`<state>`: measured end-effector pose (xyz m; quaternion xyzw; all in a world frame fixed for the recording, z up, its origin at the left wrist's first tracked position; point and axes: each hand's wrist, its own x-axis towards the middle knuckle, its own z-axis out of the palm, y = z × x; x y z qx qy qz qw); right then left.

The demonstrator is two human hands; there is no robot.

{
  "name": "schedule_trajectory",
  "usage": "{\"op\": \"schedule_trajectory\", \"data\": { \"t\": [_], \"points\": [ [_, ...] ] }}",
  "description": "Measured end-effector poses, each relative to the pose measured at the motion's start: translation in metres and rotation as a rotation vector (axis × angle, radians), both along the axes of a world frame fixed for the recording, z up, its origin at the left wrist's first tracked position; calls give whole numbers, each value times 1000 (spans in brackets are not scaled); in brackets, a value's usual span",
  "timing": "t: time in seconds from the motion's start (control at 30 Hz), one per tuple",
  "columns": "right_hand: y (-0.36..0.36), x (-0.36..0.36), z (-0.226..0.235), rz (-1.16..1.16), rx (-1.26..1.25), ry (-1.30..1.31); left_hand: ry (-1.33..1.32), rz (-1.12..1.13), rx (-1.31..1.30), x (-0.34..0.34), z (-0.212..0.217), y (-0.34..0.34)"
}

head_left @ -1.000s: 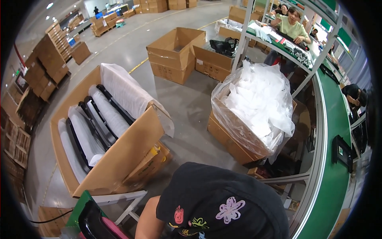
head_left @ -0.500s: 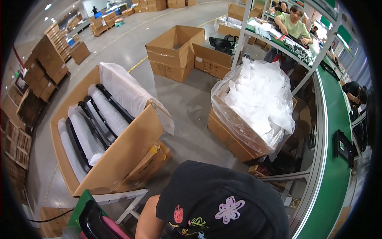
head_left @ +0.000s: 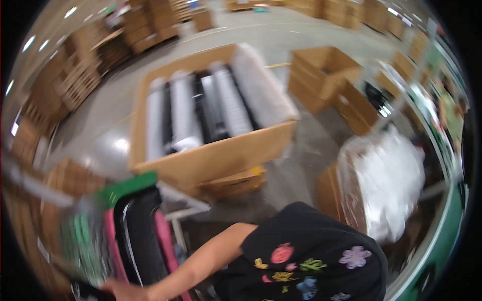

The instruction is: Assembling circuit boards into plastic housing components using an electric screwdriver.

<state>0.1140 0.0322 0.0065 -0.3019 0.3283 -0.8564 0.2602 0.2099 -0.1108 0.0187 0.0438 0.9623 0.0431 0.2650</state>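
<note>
I see a matt brown cardboard box (head_left: 211, 160) holding rolls (head_left: 183, 113) wrapped in white plastic film, a glossy concrete floor (head_left: 108, 115), and crinkled clear plastic bags (head_left: 389, 178).

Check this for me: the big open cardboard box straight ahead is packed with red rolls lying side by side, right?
Not quite. The head view shows the big open cardboard box packed with white-wrapped and black rolls lying side by side; none are red. The rest holds: the box is open and straight ahead.
</note>
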Motion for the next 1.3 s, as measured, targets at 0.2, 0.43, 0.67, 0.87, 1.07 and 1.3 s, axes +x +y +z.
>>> {"op": "schedule_trajectory", "data": {
  "t": [0.2, 0.43, 0.67, 0.87, 1.07, 1.3],
  "points": [
    [28, -17, -2, -15, -28, -133, 517, -46, 585, 7, -40, -5],
    [15, -26, -2, 1, 3, 148, 729, 232, 566, 28, -3, -16],
    [6, -36, -20, 46, -44, 230, 602, 520, 600, 90, -11, -17],
    [4, -44, -29, -4, 0, 234, 648, 582, 666, 89, -34, -10],
    [9, -47, -30, -259, 395, 595, 665, 470, 603, 56, -39, -3],
    [-15, -42, -40, 32, 101, 548, 444, 314, 440, 37, -11, -2]
  ]
}}
